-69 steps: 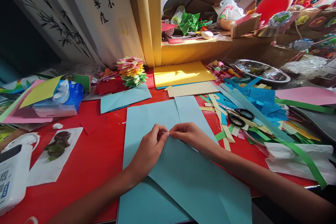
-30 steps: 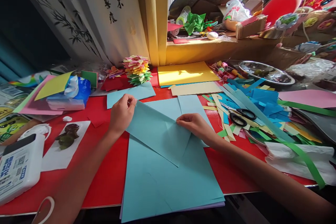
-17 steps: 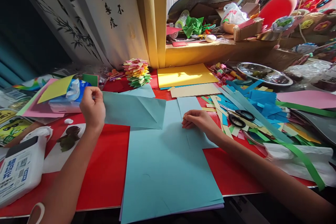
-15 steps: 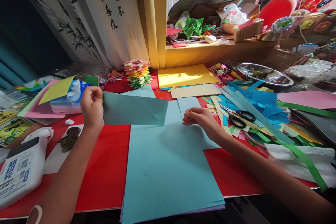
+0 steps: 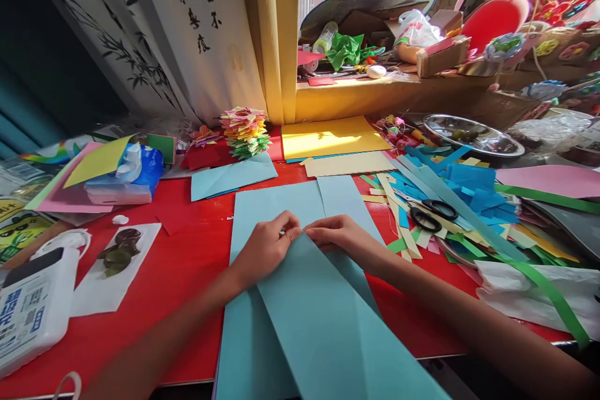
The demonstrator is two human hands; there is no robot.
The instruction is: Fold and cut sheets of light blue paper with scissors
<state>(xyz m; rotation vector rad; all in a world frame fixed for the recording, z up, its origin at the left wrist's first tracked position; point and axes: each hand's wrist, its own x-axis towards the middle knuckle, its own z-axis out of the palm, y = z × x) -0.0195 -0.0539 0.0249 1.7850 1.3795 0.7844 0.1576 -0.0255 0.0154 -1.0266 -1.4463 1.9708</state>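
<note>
A light blue sheet of paper (image 5: 328, 325) lies diagonally over a stack of the same blue sheets (image 5: 244, 337) on the red table (image 5: 187, 262). Its far corner points away from me. My left hand (image 5: 267, 247) and my right hand (image 5: 340, 236) meet at that corner, fingertips pinched together on the paper's tip. Both forearms reach in from the bottom of the view.
Black scissors (image 5: 429, 214) lie among coloured paper strips (image 5: 450, 187) at the right. A yellow sheet (image 5: 328, 135), a stack of folded paper pieces (image 5: 244, 131) and a folded blue sheet (image 5: 232, 176) sit behind. A white bottle (image 5: 32, 306) stands at the left, a metal bowl (image 5: 473, 134) at the right.
My left hand had carried the sheet out to the left and turned it; now the sheet lies back on the stack and both hands pinch its far corner.
</note>
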